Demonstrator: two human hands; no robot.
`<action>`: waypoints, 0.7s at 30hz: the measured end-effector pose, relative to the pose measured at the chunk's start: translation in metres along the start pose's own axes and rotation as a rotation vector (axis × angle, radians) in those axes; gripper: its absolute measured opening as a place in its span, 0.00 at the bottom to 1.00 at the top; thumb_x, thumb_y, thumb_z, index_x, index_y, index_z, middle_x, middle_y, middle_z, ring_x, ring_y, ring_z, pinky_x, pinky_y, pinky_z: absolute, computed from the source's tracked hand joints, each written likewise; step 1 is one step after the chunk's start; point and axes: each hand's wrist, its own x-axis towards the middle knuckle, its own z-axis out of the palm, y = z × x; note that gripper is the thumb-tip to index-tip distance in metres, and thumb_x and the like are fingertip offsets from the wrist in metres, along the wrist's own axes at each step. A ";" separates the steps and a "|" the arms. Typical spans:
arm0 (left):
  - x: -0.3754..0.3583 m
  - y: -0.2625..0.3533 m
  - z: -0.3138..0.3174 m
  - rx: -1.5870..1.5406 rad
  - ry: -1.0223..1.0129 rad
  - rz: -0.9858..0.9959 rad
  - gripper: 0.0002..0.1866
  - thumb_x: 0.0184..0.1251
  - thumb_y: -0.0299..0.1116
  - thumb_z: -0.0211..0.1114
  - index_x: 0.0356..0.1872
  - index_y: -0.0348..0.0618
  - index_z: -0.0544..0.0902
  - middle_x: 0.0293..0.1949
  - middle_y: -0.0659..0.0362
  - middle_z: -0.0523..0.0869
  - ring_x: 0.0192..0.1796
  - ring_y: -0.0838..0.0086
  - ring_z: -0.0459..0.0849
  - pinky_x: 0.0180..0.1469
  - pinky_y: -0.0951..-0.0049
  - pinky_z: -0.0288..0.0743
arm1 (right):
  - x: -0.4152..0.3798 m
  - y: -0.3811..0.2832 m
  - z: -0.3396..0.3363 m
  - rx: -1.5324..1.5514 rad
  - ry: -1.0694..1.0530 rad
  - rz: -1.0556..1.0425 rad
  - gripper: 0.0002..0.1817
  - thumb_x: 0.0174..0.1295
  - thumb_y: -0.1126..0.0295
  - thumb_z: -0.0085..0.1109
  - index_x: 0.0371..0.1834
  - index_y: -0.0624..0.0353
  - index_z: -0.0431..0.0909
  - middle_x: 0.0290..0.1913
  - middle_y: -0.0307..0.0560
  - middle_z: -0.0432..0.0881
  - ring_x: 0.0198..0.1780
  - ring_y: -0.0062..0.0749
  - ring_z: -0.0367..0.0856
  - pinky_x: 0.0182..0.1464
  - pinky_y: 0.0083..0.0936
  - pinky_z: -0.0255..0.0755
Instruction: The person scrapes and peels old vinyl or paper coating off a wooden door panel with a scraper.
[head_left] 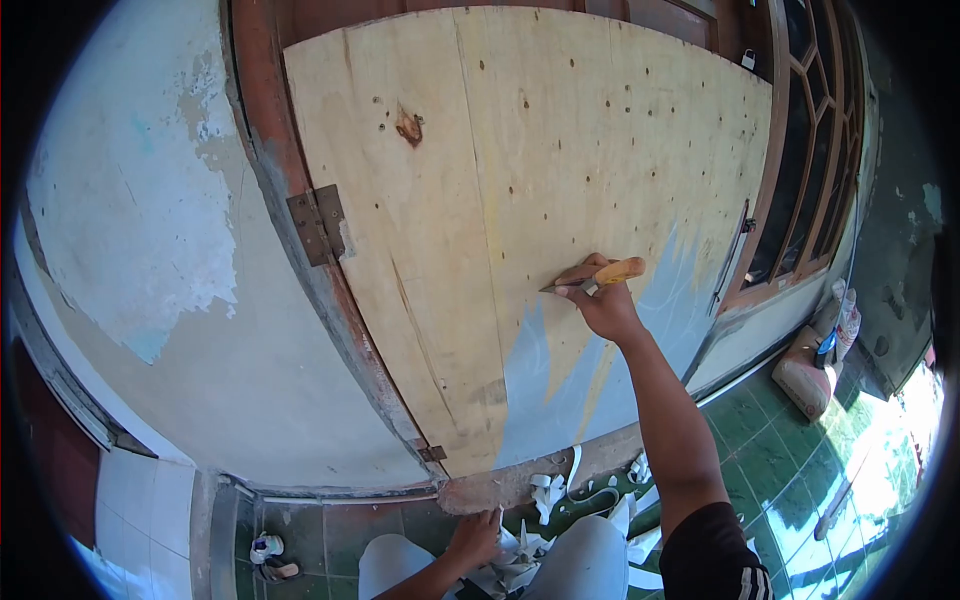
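My right hand (605,305) is closed round a putty knife with a wooden handle (620,270). Its blade tip touches the bare plywood door panel (570,150), just above the jagged top of a pale blue-grey layer (540,410). The handle points up to the right. Down by my knees is my left hand (475,542), its fingers stretched towards the step and nothing visible held in them. White peeled scraps (548,495) lie around it on the floor and at the foot of the panel.
A rusty hinge (318,222) joins the panel to the worn frame at left, beside a peeling wall (130,220). To the right are a barred window (810,150) and a sack (805,375) on green tiles. A small bottle (267,547) stands lower left.
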 end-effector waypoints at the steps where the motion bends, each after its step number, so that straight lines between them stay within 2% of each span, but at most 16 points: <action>1: 0.008 0.004 -0.014 -0.047 -0.074 -0.027 0.37 0.66 0.43 0.71 0.72 0.33 0.71 0.57 0.43 0.82 0.59 0.49 0.83 0.59 0.54 0.80 | -0.001 0.000 0.001 -0.175 0.005 -0.110 0.06 0.62 0.73 0.76 0.40 0.55 0.90 0.42 0.40 0.78 0.46 0.34 0.74 0.49 0.33 0.74; 2: 0.010 0.007 -0.021 -0.096 -0.154 -0.054 0.38 0.66 0.44 0.71 0.73 0.33 0.70 0.57 0.43 0.82 0.59 0.48 0.83 0.59 0.54 0.80 | 0.000 0.000 0.000 -0.087 -0.026 -0.041 0.06 0.61 0.73 0.76 0.40 0.54 0.90 0.41 0.39 0.78 0.46 0.34 0.74 0.52 0.33 0.72; 4: 0.010 0.000 0.017 -0.195 -0.018 -0.014 0.36 0.69 0.46 0.70 0.70 0.32 0.73 0.58 0.43 0.81 0.56 0.46 0.84 0.57 0.53 0.80 | 0.002 -0.002 -0.003 0.087 -0.088 0.101 0.06 0.61 0.72 0.77 0.39 0.52 0.91 0.40 0.38 0.78 0.46 0.32 0.74 0.56 0.33 0.68; 6: 0.002 -0.012 0.057 -0.254 -0.099 0.024 0.31 0.72 0.47 0.68 0.64 0.30 0.77 0.57 0.43 0.81 0.53 0.45 0.84 0.56 0.52 0.80 | 0.000 0.001 0.000 0.285 -0.029 0.179 0.06 0.61 0.71 0.77 0.39 0.51 0.91 0.40 0.38 0.78 0.45 0.32 0.74 0.56 0.34 0.68; 7: 0.002 -0.015 0.072 -0.271 -0.239 0.042 0.28 0.73 0.47 0.66 0.60 0.30 0.80 0.57 0.42 0.82 0.53 0.44 0.85 0.56 0.52 0.80 | 0.003 0.003 0.000 0.379 -0.001 0.210 0.06 0.61 0.70 0.77 0.39 0.50 0.91 0.40 0.38 0.78 0.45 0.32 0.74 0.57 0.34 0.67; 8: 0.001 -0.017 0.081 -0.287 -0.379 0.058 0.25 0.75 0.46 0.64 0.57 0.30 0.83 0.56 0.42 0.82 0.52 0.44 0.85 0.55 0.51 0.80 | 0.003 0.003 0.001 0.187 -0.011 0.096 0.06 0.60 0.70 0.78 0.39 0.50 0.91 0.40 0.37 0.78 0.45 0.32 0.75 0.58 0.34 0.66; 10: -0.011 -0.010 0.087 -0.343 -0.409 -0.014 0.23 0.77 0.46 0.62 0.47 0.30 0.86 0.52 0.41 0.84 0.51 0.44 0.85 0.56 0.51 0.79 | -0.005 0.002 0.003 -0.190 -0.030 -0.121 0.06 0.60 0.69 0.78 0.39 0.49 0.91 0.40 0.37 0.78 0.45 0.31 0.75 0.60 0.34 0.64; 11: -0.015 -0.007 0.089 -0.373 -0.422 -0.051 0.23 0.78 0.46 0.60 0.43 0.30 0.87 0.50 0.41 0.85 0.50 0.44 0.86 0.56 0.50 0.79 | -0.003 0.003 0.001 -0.149 -0.069 -0.080 0.07 0.59 0.68 0.78 0.40 0.48 0.91 0.39 0.35 0.78 0.44 0.31 0.75 0.61 0.34 0.62; 14: -0.028 0.005 0.063 -0.308 -0.379 -0.125 0.24 0.75 0.47 0.62 0.36 0.31 0.89 0.41 0.39 0.85 0.48 0.43 0.87 0.53 0.47 0.81 | -0.001 0.002 0.007 0.377 0.006 0.161 0.07 0.59 0.67 0.79 0.39 0.47 0.92 0.38 0.36 0.77 0.44 0.31 0.74 0.63 0.34 0.59; 17: -0.035 -0.007 0.081 -0.217 -0.223 -0.075 0.19 0.73 0.40 0.62 0.31 0.31 0.89 0.43 0.37 0.86 0.47 0.43 0.88 0.52 0.47 0.81 | -0.007 -0.011 0.009 -0.171 0.000 -0.066 0.07 0.59 0.69 0.79 0.40 0.52 0.92 0.38 0.41 0.76 0.44 0.34 0.74 0.56 0.36 0.68; 20: -0.033 -0.008 0.088 -0.228 -0.150 -0.194 0.13 0.68 0.31 0.61 0.35 0.32 0.90 0.45 0.36 0.87 0.49 0.43 0.88 0.53 0.48 0.82 | -0.001 -0.007 0.010 0.108 -0.019 0.080 0.08 0.59 0.70 0.79 0.40 0.55 0.91 0.39 0.44 0.76 0.45 0.36 0.73 0.51 0.37 0.71; 21: -0.033 -0.009 0.090 -0.232 -0.135 -0.210 0.11 0.66 0.31 0.63 0.36 0.33 0.90 0.45 0.37 0.87 0.48 0.43 0.88 0.52 0.48 0.82 | -0.004 -0.007 0.014 0.093 0.016 0.074 0.08 0.59 0.70 0.79 0.40 0.55 0.91 0.40 0.44 0.76 0.45 0.36 0.73 0.51 0.37 0.71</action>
